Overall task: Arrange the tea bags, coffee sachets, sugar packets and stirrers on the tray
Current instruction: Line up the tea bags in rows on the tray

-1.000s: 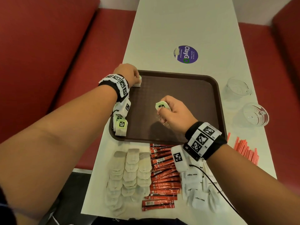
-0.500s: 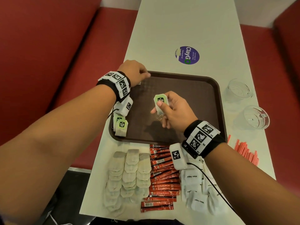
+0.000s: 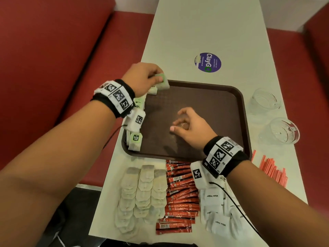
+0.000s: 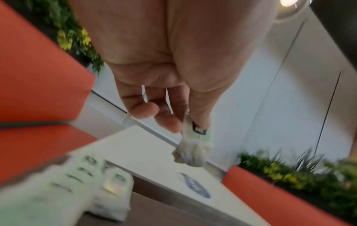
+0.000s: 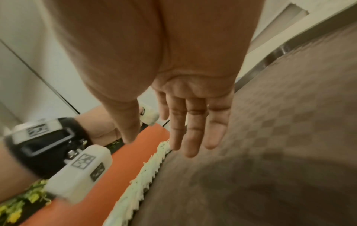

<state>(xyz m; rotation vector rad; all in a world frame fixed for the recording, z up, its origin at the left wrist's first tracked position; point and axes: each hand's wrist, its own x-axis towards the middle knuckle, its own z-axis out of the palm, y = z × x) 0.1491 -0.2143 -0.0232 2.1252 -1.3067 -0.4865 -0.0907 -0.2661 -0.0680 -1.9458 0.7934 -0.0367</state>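
Note:
My left hand (image 3: 153, 77) pinches a green-tagged tea bag (image 3: 162, 83) just above the far left corner of the brown tray (image 3: 204, 104). The left wrist view shows the tea bag (image 4: 193, 146) hanging from the fingertips (image 4: 168, 122). A row of tea bags (image 3: 135, 141) lies along the tray's left edge. My right hand (image 3: 185, 122) hovers over the tray's middle, open and holding nothing; in the right wrist view its fingers (image 5: 193, 130) are straight above the tray (image 5: 280, 152). On the table near me lie loose tea bags (image 3: 142, 193), red coffee sachets (image 3: 179, 196), white sugar packets (image 3: 219, 213) and red stirrers (image 3: 272, 170).
Two glass cups (image 3: 263, 102) (image 3: 281, 132) stand on the table right of the tray. A purple sticker (image 3: 208, 62) marks the table beyond the tray. Red benches (image 3: 53, 50) flank the narrow table on both sides.
The tea bag has passed from my right hand to my left, which now lifts it at the tray's far left corner. My right hand has let go and stays over the tray.

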